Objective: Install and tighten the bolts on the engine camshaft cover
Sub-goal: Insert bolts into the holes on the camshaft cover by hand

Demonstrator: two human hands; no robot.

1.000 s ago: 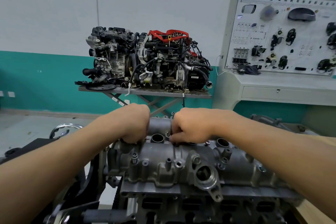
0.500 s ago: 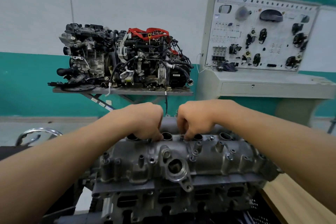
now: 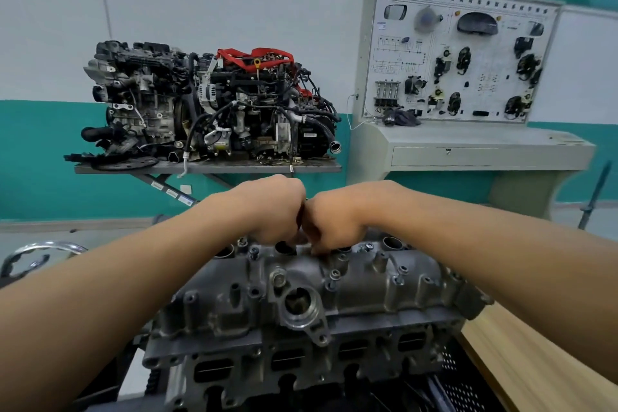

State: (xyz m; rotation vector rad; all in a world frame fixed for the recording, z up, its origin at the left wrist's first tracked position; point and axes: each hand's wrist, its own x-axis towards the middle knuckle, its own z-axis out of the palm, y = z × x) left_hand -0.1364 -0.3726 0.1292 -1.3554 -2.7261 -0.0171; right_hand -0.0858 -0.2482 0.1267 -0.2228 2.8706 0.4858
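Observation:
The grey aluminium camshaft cover (image 3: 368, 288) sits on top of the cylinder head (image 3: 301, 361), right in front of me. Both forearms reach over it to its far upper edge. My left hand (image 3: 267, 211) is curled with its fingertips pressed down beside a spark plug hole (image 3: 284, 247). My right hand (image 3: 334, 221) pinches down at the cover close by, and the knuckles of the two hands touch. The bolts under my fingertips are hidden. Seated bolts show at the near side (image 3: 335, 274) and at the far right (image 3: 368, 247).
A display engine (image 3: 214, 104) stands on a metal stand against the far wall. Right of it is a training panel (image 3: 461, 57) on a grey console. A wooden bench top (image 3: 535, 361) lies at the lower right, a chrome ring (image 3: 40, 254) at the left.
My hands have moved toward each other along the cover's far edge and now touch at the knuckles. The view has shifted a little.

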